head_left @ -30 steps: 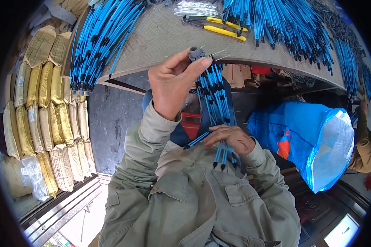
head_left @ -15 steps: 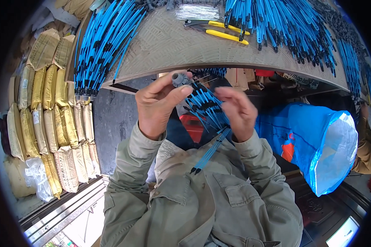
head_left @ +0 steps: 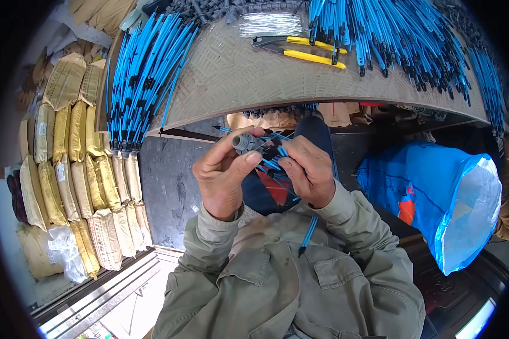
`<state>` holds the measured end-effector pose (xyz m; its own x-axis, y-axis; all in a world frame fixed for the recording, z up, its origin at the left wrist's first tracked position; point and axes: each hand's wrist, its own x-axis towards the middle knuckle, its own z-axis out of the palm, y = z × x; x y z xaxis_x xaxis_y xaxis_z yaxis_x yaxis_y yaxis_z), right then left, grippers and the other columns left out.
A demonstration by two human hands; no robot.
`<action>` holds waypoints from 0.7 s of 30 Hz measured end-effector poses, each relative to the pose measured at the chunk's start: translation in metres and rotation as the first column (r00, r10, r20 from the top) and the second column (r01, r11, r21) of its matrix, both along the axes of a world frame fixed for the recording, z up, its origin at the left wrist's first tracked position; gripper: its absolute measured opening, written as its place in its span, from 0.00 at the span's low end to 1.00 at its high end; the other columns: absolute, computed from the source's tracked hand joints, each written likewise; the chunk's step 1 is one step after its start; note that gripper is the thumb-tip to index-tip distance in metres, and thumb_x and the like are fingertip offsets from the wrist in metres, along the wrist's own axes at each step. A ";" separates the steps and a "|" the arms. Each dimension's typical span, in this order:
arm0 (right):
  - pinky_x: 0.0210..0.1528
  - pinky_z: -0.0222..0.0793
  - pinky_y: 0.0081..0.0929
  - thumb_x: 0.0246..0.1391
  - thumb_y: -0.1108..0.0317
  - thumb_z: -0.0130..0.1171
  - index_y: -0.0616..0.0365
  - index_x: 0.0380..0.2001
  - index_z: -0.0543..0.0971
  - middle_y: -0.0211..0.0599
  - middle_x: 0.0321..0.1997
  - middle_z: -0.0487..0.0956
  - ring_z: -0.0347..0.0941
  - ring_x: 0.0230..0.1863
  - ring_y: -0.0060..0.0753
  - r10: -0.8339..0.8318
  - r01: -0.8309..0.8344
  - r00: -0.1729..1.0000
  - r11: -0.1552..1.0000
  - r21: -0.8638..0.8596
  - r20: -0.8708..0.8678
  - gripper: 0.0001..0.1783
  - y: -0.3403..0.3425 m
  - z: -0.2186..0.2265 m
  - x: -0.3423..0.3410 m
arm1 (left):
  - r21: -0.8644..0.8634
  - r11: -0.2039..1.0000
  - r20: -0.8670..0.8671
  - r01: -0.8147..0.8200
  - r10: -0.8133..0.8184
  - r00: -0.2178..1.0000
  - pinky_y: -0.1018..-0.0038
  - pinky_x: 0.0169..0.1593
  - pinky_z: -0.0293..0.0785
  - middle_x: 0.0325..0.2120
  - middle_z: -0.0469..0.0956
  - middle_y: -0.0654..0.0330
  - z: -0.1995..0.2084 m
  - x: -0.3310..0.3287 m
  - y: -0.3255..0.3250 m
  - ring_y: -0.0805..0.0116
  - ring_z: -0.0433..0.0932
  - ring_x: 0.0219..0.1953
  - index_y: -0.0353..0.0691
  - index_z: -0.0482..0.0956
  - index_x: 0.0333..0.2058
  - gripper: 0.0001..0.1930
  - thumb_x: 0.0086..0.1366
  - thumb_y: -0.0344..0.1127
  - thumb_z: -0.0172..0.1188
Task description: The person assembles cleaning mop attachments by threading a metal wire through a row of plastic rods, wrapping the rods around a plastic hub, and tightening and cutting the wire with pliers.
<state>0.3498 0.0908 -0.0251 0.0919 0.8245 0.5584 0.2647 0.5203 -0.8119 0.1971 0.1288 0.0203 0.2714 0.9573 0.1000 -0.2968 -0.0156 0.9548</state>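
My left hand (head_left: 220,175) is closed around a grey plastic hub (head_left: 242,142) with a ribbed round end, pinched between thumb and fingers. Close beside it, my right hand (head_left: 311,169) pinches a blue rod with a black end (head_left: 283,151) against the hub's side. More thin blue rods (head_left: 271,165) with black parts fan out between and below the two hands. A couple of blue rods (head_left: 309,230) stick out beneath my right wrist over my jacket. My fingertips partly hide where rods and hub meet.
Ahead is a table (head_left: 226,73) bearing pliers with yellow handles (head_left: 314,59), a stack of thin metal wires (head_left: 270,25) and heaps of blue rods (head_left: 390,39), (head_left: 150,79). Packed bags (head_left: 76,135) stand at left. A large blue sack (head_left: 418,186) lies open at right.
My right hand has moved left and its fingers have closed beside the hub. The hub has come slightly lower, and the blue rods have shifted beneath the hands.
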 end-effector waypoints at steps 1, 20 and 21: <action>0.26 0.66 0.29 0.48 0.75 0.58 0.66 0.40 0.73 0.44 0.27 0.73 0.71 0.24 0.41 -0.001 0.001 0.999 1.000 0.000 0.053 0.14 0.001 0.001 0.004 | 0.004 1.000 0.005 -0.005 0.005 1.000 0.76 0.46 0.70 0.40 0.77 0.53 -0.001 0.001 0.001 0.70 0.75 0.40 0.26 0.75 0.43 0.17 0.52 0.22 0.62; 0.20 0.66 0.23 0.44 0.69 0.60 0.67 0.49 0.69 0.39 0.27 0.73 0.71 0.21 0.32 0.026 -0.144 0.764 0.981 0.131 0.645 0.27 0.008 0.017 0.031 | 0.225 0.973 -0.139 -0.042 0.075 0.988 0.71 0.53 0.64 0.44 0.74 0.47 -0.006 0.015 -0.015 0.65 0.71 0.47 0.24 0.70 0.46 0.23 0.60 0.40 0.57; 0.18 0.65 0.23 0.44 0.69 0.58 0.68 0.51 0.67 0.36 0.26 0.72 0.69 0.19 0.28 -0.068 -0.095 0.733 0.975 0.200 0.677 0.29 0.007 0.017 0.029 | 0.265 0.963 -0.130 -0.048 0.085 0.988 0.70 0.54 0.64 0.46 0.73 0.47 -0.007 0.016 -0.016 0.64 0.71 0.48 0.24 0.69 0.47 0.21 0.61 0.36 0.56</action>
<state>0.3790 0.0978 -0.0084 -0.3870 0.6798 0.6230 0.6912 0.6610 -0.2919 0.2128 0.1130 0.0133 0.2371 0.9192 0.3144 -0.1516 -0.2847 0.9466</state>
